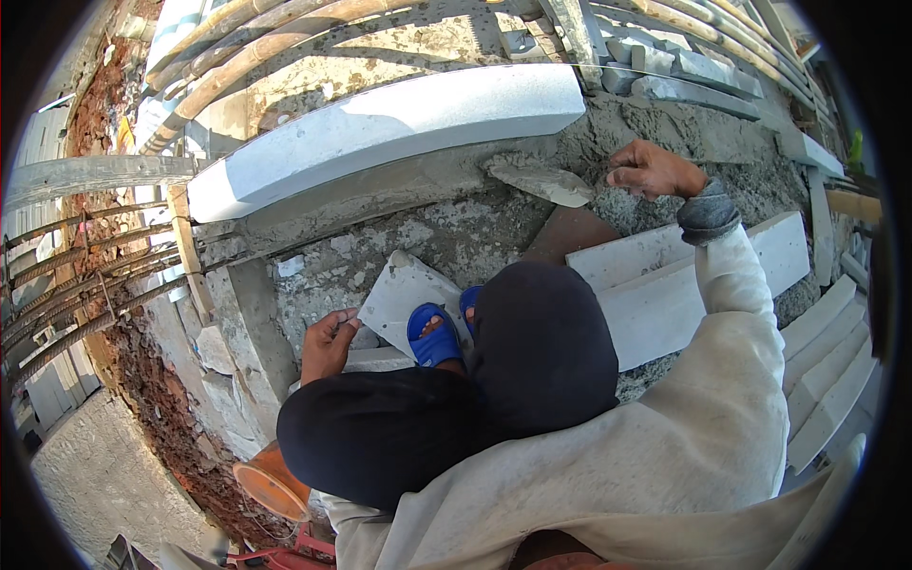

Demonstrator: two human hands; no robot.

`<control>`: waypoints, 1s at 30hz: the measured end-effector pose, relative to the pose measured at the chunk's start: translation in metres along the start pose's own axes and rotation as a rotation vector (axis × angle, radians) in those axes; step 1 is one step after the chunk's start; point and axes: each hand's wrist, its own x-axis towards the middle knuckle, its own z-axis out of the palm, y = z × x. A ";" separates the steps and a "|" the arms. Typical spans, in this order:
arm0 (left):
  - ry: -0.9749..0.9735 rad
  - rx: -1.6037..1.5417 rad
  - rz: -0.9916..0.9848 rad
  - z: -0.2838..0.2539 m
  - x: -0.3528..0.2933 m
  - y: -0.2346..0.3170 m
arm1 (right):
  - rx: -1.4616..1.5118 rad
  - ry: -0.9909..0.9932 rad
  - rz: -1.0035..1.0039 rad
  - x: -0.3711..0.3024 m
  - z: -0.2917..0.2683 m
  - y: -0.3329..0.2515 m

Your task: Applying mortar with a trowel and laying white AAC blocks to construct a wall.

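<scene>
My right hand (655, 171) is closed at the butt end of a mortar-coated trowel (540, 180); its handle is mostly hidden. The blade points left over wet grey mortar (608, 123), close below a long white concrete block (399, 119) lying on a mortar bed. My left hand (328, 344) hangs beside my left knee, fingers curled and pressed together. Whatever they might hold cannot be made out. Next to it, a flat white block piece (394, 294) lies beneath my blue sandal (432, 332).
More white blocks (665, 313) lie by my right knee, others (836, 370) further right. Bamboo poles (256, 57) cross the far side. Rusty rebar (95, 294) juts in at left above a red-soil drop. Behind my left knee is an orange bucket (271, 489). A thin string runs over the long block.
</scene>
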 end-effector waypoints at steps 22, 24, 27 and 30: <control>-0.001 -0.009 -0.006 0.000 -0.003 0.002 | -0.561 0.611 -0.219 -0.048 0.070 0.000; -0.015 -0.007 -0.022 0.000 0.000 0.012 | -0.584 0.620 -0.304 -0.030 0.085 -0.017; -0.013 -0.011 -0.021 -0.001 0.001 0.010 | -0.690 0.569 -0.326 -0.007 0.092 -0.039; 0.006 -0.001 0.000 -0.002 -0.006 -0.005 | -0.684 0.504 -0.278 -0.004 0.092 -0.032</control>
